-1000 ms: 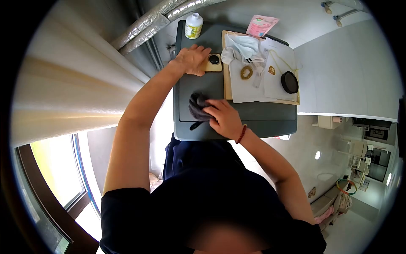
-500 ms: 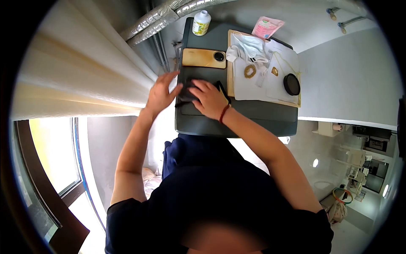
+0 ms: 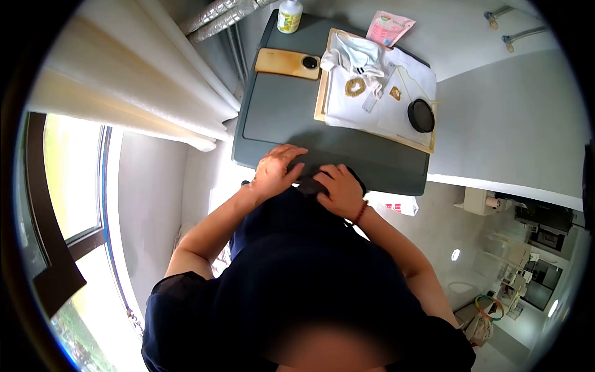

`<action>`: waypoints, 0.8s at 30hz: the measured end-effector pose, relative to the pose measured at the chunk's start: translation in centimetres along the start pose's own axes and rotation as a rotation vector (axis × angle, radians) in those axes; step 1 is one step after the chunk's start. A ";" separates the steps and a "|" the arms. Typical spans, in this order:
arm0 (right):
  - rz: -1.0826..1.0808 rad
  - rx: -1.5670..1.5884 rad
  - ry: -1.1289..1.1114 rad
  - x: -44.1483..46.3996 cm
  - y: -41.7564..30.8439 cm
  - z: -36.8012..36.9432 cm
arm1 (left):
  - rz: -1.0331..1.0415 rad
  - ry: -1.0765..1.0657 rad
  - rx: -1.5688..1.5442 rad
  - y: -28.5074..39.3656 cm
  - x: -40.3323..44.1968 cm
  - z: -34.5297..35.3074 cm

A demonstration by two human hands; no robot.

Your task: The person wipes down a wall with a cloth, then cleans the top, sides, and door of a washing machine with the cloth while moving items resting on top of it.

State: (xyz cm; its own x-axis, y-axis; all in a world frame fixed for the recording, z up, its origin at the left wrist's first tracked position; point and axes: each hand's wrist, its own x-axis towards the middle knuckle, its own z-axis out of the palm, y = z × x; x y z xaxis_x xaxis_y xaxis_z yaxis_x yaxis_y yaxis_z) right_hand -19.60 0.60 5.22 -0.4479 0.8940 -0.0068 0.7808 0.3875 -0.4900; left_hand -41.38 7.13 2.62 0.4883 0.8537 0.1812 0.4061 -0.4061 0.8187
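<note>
Close to my body, at the front edge of the dark grey table (image 3: 279, 115), is a dark, soft-looking item (image 3: 312, 185) whose kind I cannot make out. My right hand (image 3: 341, 190) is curled over it, fingers bent onto its surface. Just to the left, my left hand (image 3: 279, 170) has its thumb and fingers apart, near the item's left side. Nothing shows in that hand. Part of the dark item is hidden under my right hand and blends with my dark shirt.
A gold phone (image 3: 287, 63) and a white bottle (image 3: 289, 17) are at the table's back left. Papers on a wooden board (image 3: 320, 110) hold a mask (image 3: 361, 53), a scrunchie (image 3: 354, 87) and a round black lid (image 3: 421, 116). Behind stands a pink pouch (image 3: 389, 28). A curtain (image 3: 142, 80) hangs left.
Both hands have moved from the table's left middle toward my body, and the dark item has come with them. The tabletop area where it lay is now uncovered. The view has shifted slightly.
</note>
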 end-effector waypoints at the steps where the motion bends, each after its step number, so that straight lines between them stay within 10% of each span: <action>1: 0.058 0.062 -0.029 -1.8 0.8 -0.4 | -0.013 -0.021 -0.017 0.6 -0.3 0.6; 6: 0.332 0.435 0.020 -8.8 5.2 -2.0 | -0.145 -0.109 -0.208 3.9 -1.6 3.2; 13: 0.541 1.916 0.144 -5.9 2.5 -6.2 | -0.520 -0.354 -1.137 8.9 -1.5 6.3; 23: 0.450 1.949 0.152 -5.9 4.7 -6.2 | -0.750 0.169 -1.469 8.8 -2.4 9.2; 24: 0.192 1.429 0.184 -6.7 5.8 -5.6 | -0.733 0.158 -1.445 8.4 -2.7 8.7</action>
State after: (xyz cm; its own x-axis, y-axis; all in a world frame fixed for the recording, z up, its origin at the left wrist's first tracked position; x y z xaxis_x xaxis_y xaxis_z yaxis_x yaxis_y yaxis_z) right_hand -9.66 -1.88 7.27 -0.2419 0.9634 -0.1156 -0.3197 -0.1917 -0.9279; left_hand -32.55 -1.41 4.30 0.4109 0.7755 -0.4794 -0.5640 0.6294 0.5346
